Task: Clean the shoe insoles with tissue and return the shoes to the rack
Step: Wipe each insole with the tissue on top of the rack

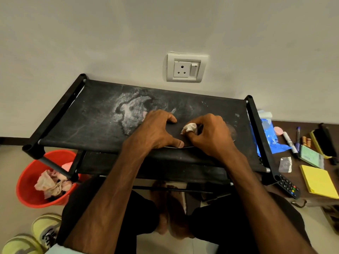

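Left hand (pixel 156 129) arched over dark insole (pixel 174 133), thumb and fingertips clamped at its edges. Crumpled tissue (pixel 189 127) pinched in right hand (pixel 211 136), pressed on insole atop rack (pixel 91 114). Shoes (pixel 46 229) seen on floor. Marker (pixel 289 142) label unreadable.

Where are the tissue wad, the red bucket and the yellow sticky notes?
tissue wad (pixel 189 128), head view, on its crumpled white middle.
red bucket (pixel 27 195), head view, on its bare red wall.
yellow sticky notes (pixel 319 182), head view, on the top sheet.
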Motion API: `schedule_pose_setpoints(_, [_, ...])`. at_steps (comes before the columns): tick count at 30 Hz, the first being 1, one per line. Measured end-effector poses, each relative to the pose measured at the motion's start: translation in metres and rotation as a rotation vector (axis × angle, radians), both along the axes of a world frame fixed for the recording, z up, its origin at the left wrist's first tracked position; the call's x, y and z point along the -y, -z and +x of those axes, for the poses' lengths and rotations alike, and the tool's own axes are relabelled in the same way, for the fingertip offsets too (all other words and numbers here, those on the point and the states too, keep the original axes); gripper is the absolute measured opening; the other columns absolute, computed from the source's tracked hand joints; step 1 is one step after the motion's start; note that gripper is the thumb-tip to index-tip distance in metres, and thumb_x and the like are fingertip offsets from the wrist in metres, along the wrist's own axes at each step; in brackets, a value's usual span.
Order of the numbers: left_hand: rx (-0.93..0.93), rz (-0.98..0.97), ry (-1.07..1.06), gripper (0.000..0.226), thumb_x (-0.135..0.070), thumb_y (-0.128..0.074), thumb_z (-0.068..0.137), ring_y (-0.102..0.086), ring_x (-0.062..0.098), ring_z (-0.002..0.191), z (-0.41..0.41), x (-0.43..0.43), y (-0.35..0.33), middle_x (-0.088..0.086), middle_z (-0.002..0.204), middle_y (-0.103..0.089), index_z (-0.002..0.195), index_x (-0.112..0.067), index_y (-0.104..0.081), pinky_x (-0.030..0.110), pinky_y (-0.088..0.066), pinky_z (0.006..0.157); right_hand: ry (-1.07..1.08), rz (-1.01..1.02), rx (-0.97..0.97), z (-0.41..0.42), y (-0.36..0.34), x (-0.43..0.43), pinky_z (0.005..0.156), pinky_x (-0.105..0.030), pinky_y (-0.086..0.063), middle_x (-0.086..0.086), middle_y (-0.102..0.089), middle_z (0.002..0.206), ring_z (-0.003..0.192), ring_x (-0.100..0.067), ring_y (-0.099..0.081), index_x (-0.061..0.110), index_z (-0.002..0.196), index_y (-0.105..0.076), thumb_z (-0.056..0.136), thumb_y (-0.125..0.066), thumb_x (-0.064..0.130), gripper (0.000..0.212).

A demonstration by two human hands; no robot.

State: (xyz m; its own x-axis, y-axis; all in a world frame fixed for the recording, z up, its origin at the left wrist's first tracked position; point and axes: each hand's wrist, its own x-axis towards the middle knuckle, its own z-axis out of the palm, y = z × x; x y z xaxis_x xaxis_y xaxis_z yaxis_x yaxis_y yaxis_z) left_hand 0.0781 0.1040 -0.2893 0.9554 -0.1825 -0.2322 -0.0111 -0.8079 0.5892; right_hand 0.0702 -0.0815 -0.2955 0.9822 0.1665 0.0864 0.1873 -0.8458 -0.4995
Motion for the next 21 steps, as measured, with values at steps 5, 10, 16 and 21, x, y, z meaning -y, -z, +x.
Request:
schedule_pose_setpoints(5, [-0.016, -0.015, -0.031, 0.084, -0.046, -0.095, 0.059, -0.048, 0.018, 0.127, -0.003, 0.004, -0.002, -0.003, 0.138, -0.053, 0.133, -0.027, -0.060, 0.041, -0.044, 0.107, -0.050, -0.060, -0.073, -0.010, -0.006, 0.019, 0.065, -0.034, -0.061, 0.015, -0.075, 0.079, 0.067, -0.001, -0.066, 0.036, 0.095, -0.082, 0.085, -0.077, 0.032, 0.011])
schedule_pose_setpoints(10, [-0.001, -0.038, -0.037, 0.081, -0.048, -0.095, 0.058, -0.047, 0.019, 0.129, -0.002, 0.004, 0.000, -0.004, 0.136, -0.053, 0.129, -0.029, -0.061, 0.044, -0.041, 0.111, -0.062, -0.059, -0.115, -0.016, -0.013, 0.036, 0.073, -0.038, -0.062, 0.016, -0.077, 0.084, 0.075, -0.001, -0.069, 0.035, 0.091, -0.082, 0.082, -0.080, 0.033, 0.009])
schedule_pose_setpoints(16, [0.028, -0.012, -0.012, 0.083, -0.052, -0.093, 0.058, -0.047, 0.018, 0.127, 0.000, -0.001, 0.007, -0.006, 0.134, -0.051, 0.130, -0.029, -0.059, 0.041, -0.043, 0.108, -0.004, -0.030, -0.036, -0.006, 0.000, 0.020, 0.070, -0.039, -0.062, 0.014, -0.077, 0.081, 0.071, -0.004, -0.069, 0.037, 0.091, -0.081, 0.082, -0.078, 0.034, 0.010])
schedule_pose_setpoints(21, [0.037, -0.014, 0.000, 0.085, -0.053, -0.093, 0.058, -0.047, 0.017, 0.127, -0.001, -0.003, 0.006, -0.007, 0.136, -0.051, 0.132, -0.029, -0.059, 0.040, -0.043, 0.107, 0.049, 0.004, 0.051, 0.006, 0.006, 0.009, 0.065, -0.039, -0.060, 0.013, -0.075, 0.078, 0.072, -0.007, -0.069, 0.037, 0.093, -0.081, 0.086, -0.073, 0.036, 0.011])
